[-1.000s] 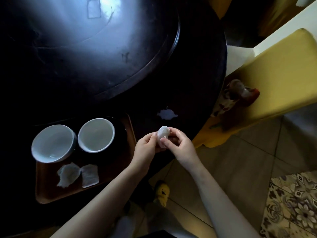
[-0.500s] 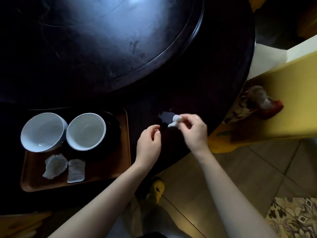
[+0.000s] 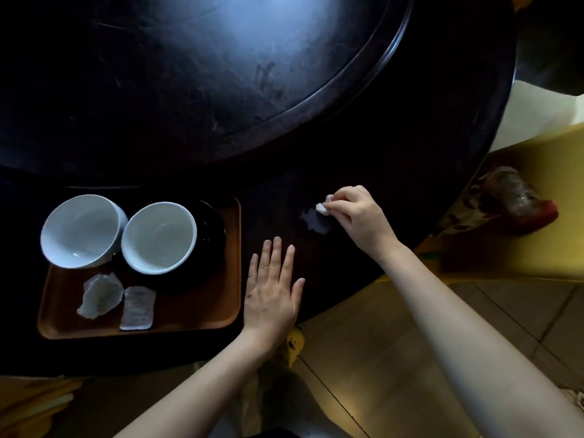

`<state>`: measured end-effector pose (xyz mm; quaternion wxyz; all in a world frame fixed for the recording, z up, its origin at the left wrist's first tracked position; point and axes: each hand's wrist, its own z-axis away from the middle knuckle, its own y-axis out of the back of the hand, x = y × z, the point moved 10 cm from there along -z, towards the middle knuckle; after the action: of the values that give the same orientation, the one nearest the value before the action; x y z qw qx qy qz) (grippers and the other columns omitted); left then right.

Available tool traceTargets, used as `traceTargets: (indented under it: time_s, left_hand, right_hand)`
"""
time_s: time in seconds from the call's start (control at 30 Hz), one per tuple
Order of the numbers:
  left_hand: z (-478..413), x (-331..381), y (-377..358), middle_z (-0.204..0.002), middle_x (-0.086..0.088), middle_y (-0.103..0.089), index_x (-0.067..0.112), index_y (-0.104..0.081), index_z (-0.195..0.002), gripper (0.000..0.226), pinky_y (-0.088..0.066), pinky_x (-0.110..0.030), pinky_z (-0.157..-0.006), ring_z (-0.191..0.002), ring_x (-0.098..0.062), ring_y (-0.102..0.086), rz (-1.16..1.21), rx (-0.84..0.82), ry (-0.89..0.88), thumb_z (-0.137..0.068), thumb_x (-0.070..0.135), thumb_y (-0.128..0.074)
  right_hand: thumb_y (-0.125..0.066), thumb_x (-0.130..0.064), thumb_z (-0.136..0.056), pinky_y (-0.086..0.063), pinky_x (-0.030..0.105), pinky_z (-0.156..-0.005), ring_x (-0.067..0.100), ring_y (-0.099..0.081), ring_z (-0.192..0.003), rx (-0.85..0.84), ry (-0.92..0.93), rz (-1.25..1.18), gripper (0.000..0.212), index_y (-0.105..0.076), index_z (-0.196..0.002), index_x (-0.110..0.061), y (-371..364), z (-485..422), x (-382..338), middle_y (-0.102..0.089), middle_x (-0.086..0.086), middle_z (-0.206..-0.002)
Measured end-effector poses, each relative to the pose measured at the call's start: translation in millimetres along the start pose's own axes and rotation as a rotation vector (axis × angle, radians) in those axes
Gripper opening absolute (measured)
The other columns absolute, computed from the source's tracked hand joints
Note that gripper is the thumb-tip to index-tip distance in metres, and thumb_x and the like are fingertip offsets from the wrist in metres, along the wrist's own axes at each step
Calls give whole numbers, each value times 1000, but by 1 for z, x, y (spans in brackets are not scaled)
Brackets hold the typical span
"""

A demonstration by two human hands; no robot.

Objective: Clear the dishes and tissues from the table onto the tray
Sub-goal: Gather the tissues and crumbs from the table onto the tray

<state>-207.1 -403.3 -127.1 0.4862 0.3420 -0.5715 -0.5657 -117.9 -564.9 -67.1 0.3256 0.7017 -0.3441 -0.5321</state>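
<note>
Tally time: one brown tray (image 3: pixel 196 308), two white bowls, the left bowl (image 3: pixel 82 230) and the right bowl (image 3: pixel 159 237), one black plate (image 3: pixel 212 229), two used tissues, the crumpled tissue (image 3: pixel 100 295) and the flat tissue (image 3: pixel 138 308), one small tissue wad (image 3: pixel 322 208), and one pale patch (image 3: pixel 313 222) on the counter (image 3: pixel 379 153), tissue or spill, can't tell

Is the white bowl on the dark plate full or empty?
Empty, it seems: the inside of the white bowl shows bare and white down to its bottom, with nothing lying in it.
</note>
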Motion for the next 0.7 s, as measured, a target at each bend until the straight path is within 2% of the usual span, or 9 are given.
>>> traceTargets:
  time_s: [0.13, 0.27, 0.37, 0.47, 0.6, 0.7]
  left_hand:
    - [0, 0, 0, -154, -14, -21, 14, -25, -145, 59, -13, -42, -114, -143, -23, -11, 14, 7, -4, -93, 43, -28]
    - [0, 0, 0, -155, -13, -20, 14, -24, -145, 59, -12, -41, -114, -143, -22, -10, 10, 8, -6, -93, 42, -31]
    - [-1, 0, 0, -154, -13, -22, 14, -25, -144, 59, -12, -41, -114, -143, -23, -11, 1, 16, -9, -92, 42, -31]
    - [-1, 0, 1, -153, -14, -24, 13, -26, -143, 59, -10, -40, -114, -143, -23, -12, 5, 24, -23, -92, 42, -31]
    - [-4, -4, 1, -154, -13, -21, 14, -23, -144, 61, -4, -36, -116, -145, -16, 5, 53, 33, -28, -91, 43, -31]
    - [0, -5, 3, -154, -14, -20, 12, -18, -144, 64, -6, -38, -115, -144, -19, 1, 28, 29, -49, -90, 44, -31]
  right_hand:
    - [-62, -14, -88, -53, 29, -67, 23, -55, -77, 58, -8, 73, 15, -74, -97, -10, 10, 24, 0, -67, 7, -88]
    - [-59, -13, -89, -54, 31, -67, 23, -54, -77, 137, -177, 128, 19, -71, -102, -7, 9, 52, -9, -64, 9, -86]
    - [-59, -13, -88, -55, 30, -70, 23, -54, -84, 131, -311, 150, 27, -66, -113, -5, -1, 64, -20, -62, 10, -93]
    - [-60, -12, -87, -53, 28, -68, 23, -55, -84, 120, -372, 180, 29, -65, -115, -5, -8, 69, -32, -62, 10, -95]
    - [-62, -7, -86, -53, 29, -63, 21, -55, -78, 99, -319, 200, 24, -67, -110, -8, -22, 71, -54, -63, 8, -87]
    - [-60, -9, -87, -51, 26, -62, 19, -55, -75, 52, -268, 144, 17, -69, -101, -8, -27, 72, -58, -62, 6, -82]
